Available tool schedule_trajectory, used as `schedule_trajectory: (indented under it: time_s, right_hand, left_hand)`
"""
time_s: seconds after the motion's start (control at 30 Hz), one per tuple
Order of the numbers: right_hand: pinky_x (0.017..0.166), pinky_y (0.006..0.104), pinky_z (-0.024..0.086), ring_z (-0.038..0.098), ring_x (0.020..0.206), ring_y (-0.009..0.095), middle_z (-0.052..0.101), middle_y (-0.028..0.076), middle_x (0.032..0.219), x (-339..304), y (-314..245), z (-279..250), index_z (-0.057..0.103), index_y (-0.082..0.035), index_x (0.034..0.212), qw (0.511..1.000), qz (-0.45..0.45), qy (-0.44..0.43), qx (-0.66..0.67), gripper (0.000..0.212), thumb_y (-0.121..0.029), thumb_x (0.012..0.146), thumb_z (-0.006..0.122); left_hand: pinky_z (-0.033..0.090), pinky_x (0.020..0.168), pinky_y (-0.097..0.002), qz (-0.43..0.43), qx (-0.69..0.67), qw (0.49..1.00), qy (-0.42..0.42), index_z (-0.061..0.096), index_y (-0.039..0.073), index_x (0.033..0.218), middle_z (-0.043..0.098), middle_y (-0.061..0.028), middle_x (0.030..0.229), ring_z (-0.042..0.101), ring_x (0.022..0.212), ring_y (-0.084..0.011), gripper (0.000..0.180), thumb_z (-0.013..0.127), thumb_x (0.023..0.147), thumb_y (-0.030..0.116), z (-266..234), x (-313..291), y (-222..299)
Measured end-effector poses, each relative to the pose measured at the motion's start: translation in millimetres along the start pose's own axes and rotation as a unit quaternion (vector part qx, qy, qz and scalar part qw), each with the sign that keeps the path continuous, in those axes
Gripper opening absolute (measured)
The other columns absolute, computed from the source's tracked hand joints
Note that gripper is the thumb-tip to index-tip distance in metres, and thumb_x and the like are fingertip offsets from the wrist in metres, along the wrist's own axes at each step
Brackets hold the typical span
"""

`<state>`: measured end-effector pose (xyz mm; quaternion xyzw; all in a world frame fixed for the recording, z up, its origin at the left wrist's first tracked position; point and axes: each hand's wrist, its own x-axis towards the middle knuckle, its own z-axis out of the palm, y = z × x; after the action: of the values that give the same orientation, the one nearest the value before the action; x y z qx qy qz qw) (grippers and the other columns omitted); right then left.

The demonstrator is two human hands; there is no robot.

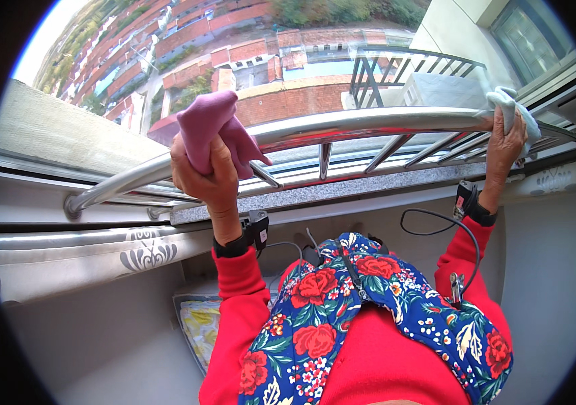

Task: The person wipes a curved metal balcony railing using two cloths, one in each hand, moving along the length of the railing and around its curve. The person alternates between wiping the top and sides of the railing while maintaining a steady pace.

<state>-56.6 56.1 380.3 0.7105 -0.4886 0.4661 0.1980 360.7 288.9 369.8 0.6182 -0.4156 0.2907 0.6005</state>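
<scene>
Free middle along the top rail (369, 121), obstructing bars (325, 160) below, spacing perhaps tight.

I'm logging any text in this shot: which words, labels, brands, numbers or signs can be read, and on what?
None can be read.
Left wrist device: its small white label is too small to read.
Right wrist device: its small reddish label is too small to read.

Left cloth (208, 129), right cloth (533, 127) along railing (369, 121)
</scene>
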Motion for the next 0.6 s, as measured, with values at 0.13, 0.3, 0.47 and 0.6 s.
schedule_trajectory:
  time_s: [0.13,0.3,0.47,0.6]
  right_hand:
    - [0.105,0.0475,0.038,0.058,0.114,0.033,0.065,0.015,0.116,-3,-13,-2,0.062,-0.003,0.119,0.999,-0.040,0.010,0.017,0.039,-0.032,0.094,0.064]
    - [0.105,0.0437,0.038,0.057,0.117,0.028,0.065,0.012,0.118,-21,-86,-16,0.064,-0.006,0.118,0.990,-0.086,-0.043,0.099,0.036,-0.026,0.089,0.069]
    - [0.102,0.0428,0.039,0.060,0.112,0.029,0.067,0.011,0.112,-10,-108,-21,0.066,-0.005,0.113,0.978,-0.147,-0.048,0.137,0.033,-0.024,0.087,0.071]
    - [0.096,0.0431,0.043,0.063,0.101,0.031,0.069,0.013,0.102,-1,-100,-16,0.067,-0.003,0.108,0.984,-0.128,-0.038,0.121,0.028,-0.022,0.087,0.071]
  left_hand:
    - [0.051,0.067,-0.0345,0.035,0.011,0.999,0.011,0.060,-0.001,0.102,0.067,-0.0122,0.087,0.065,0.070,-0.0243,0.027,0.073,0.086,0.016,0,0,-3]
    - [0.051,0.067,-0.0344,0.009,0.003,1.000,0.026,0.060,-0.002,0.103,0.066,-0.0123,0.085,0.065,0.069,-0.0252,0.030,0.073,0.085,0.019,-1,-5,-7]
    - [0.051,0.068,-0.0351,0.006,-0.002,1.000,0.026,0.060,-0.003,0.105,0.066,-0.0129,0.085,0.065,0.070,-0.0259,0.033,0.073,0.085,0.019,-1,-9,-10]
    - [0.051,0.069,-0.0360,0.025,-0.016,0.999,0.017,0.060,-0.003,0.104,0.067,-0.0138,0.087,0.065,0.071,-0.0268,0.031,0.073,0.085,0.018,-1,-7,-9]
